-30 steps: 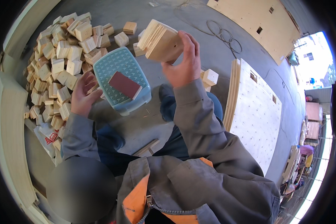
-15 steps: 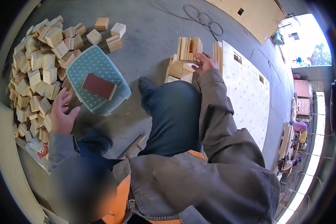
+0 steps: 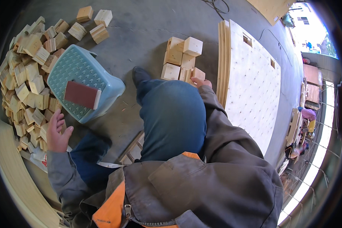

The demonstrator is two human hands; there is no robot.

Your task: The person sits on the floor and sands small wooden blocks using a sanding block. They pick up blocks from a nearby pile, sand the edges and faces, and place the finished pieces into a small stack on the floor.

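My left hand [image 3: 59, 133] hangs with its fingers apart and nothing in it, beside a large heap of wooden blocks [image 3: 26, 78]. On the right, my right hand [image 3: 202, 83] has its fingers against a small wooden block [image 3: 198, 74] at the near right corner of a group of blocks [image 3: 174, 51]. My raised knee partly covers that group's near side. A brick-red rectangular block with a pale edge [image 3: 81, 95] lies on top of an upturned light-blue plastic stool [image 3: 102, 81] between the heap and my leg.
A stack of pale plywood sheets [image 3: 250, 81] with cut-out holes lies to the right. Several loose blocks [image 3: 99, 33] sit beyond the stool. A wooden frame piece [image 3: 133, 148] lies by my leg. Cable [image 3: 216, 5] is on the far floor.
My right hand has come nearer to me, from the upper blocks to the near corner of the group. My left hand stays spread beside the heap. The view has shifted.
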